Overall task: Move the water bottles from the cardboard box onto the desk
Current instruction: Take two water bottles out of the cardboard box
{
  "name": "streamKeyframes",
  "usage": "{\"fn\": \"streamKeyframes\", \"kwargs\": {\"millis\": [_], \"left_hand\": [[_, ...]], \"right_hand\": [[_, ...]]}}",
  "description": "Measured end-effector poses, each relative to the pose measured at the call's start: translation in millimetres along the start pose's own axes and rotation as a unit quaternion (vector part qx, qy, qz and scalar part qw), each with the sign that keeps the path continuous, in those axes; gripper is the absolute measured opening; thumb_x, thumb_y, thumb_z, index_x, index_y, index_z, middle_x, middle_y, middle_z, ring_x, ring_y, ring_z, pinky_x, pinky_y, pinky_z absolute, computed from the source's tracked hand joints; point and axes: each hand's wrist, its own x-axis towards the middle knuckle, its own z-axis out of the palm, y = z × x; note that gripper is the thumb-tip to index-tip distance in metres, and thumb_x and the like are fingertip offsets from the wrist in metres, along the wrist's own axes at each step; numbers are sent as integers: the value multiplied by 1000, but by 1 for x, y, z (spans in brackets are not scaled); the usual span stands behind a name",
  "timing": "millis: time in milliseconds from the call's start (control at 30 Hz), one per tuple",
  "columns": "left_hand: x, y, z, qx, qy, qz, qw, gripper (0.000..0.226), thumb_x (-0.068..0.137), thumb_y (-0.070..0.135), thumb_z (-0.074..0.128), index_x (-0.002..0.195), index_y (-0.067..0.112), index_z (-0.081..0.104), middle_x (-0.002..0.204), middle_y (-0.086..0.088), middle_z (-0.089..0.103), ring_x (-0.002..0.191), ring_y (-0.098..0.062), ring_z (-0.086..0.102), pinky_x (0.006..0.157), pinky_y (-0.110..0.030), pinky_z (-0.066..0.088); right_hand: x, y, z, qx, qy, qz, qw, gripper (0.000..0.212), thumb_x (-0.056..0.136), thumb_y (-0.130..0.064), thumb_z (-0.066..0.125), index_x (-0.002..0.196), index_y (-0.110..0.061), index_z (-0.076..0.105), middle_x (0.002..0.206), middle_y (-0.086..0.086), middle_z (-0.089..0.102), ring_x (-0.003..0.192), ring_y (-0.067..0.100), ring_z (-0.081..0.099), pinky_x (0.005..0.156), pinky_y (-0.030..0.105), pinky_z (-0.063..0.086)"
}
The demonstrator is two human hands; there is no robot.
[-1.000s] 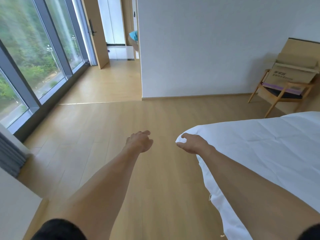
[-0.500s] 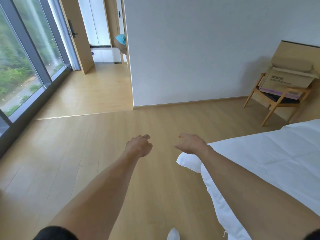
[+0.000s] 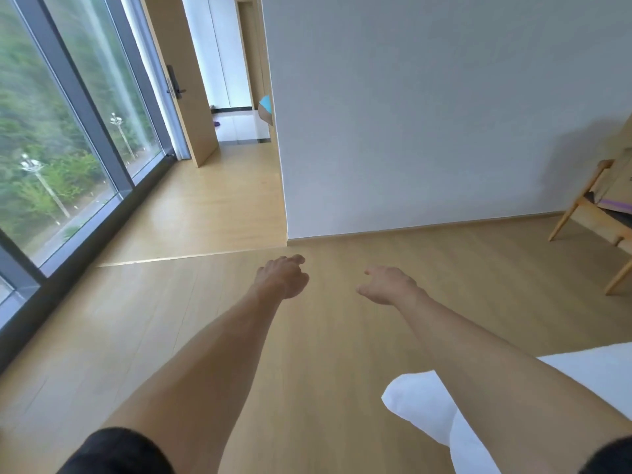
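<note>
In the head view, a cardboard box [image 3: 619, 186] sits on a wooden chair [image 3: 581, 213] at the right edge, mostly cut off. Left hand [image 3: 284, 277] and right hand [image 3: 388, 285] hang loosely curled over the wooden floor [image 3: 325, 336], holding nothing.

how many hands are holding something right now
0. The left hand and the right hand both reach out over the wooden floor, fingers loosely curled round nothing. No water bottles are in view.
</note>
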Motion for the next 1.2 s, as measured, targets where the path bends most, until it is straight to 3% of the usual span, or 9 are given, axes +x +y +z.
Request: {"fn": "streamKeyframes", "kwargs": {"millis": [267, 567, 900, 1033, 1200], "left_hand": [[129, 57, -6, 9, -18, 24, 1000, 53, 101, 33, 44, 153, 33, 35, 154, 0, 44, 141, -24, 39, 114, -38, 32], [280, 179, 10, 31, -56, 157, 985, 56, 101, 28, 45, 155, 30, 32, 154, 0, 43, 143, -22, 37, 114, -35, 31], [465, 298, 8, 47, -86, 291, 952, 56, 99, 30, 43, 154, 32, 33, 151, 0, 46, 138, -22, 44, 108, -36, 39], [514, 338, 8, 62, -103, 328, 937, 55, 100, 31, 42, 154, 32, 33, 152, -1, 45, 139, -23, 43, 110, -36, 37], [557, 396, 17, 86, -122, 366, 919, 54, 102, 35, 41, 154, 31, 33, 151, -4, 45, 138, -24, 43, 110, -38, 37]], "right_hand": [[112, 25, -38, 2, -5, 4, 1000, 64, 93, -53, 51, 151, -29, 39, 150, 1, 49, 136, 27, 47, 106, 39, 43], [210, 109, -84, 37, 11, 118, 992, 64, 90, -52, 53, 149, -31, 42, 149, 3, 50, 135, 27, 49, 107, 38, 41], [341, 176, -160, 24, 33, 264, 964, 51, 91, -45, 50, 140, -29, 48, 140, 9, 56, 129, 28, 54, 103, 37, 44], [379, 193, -179, 28, 36, 287, 957, 58, 92, -50, 53, 146, -33, 42, 143, 8, 54, 133, 27, 51, 105, 37, 41], [408, 238, -195, 37, 47, 337, 940, 52, 93, -48, 54, 141, -29, 48, 142, 7, 56, 131, 27, 52, 103, 39, 40]]}}
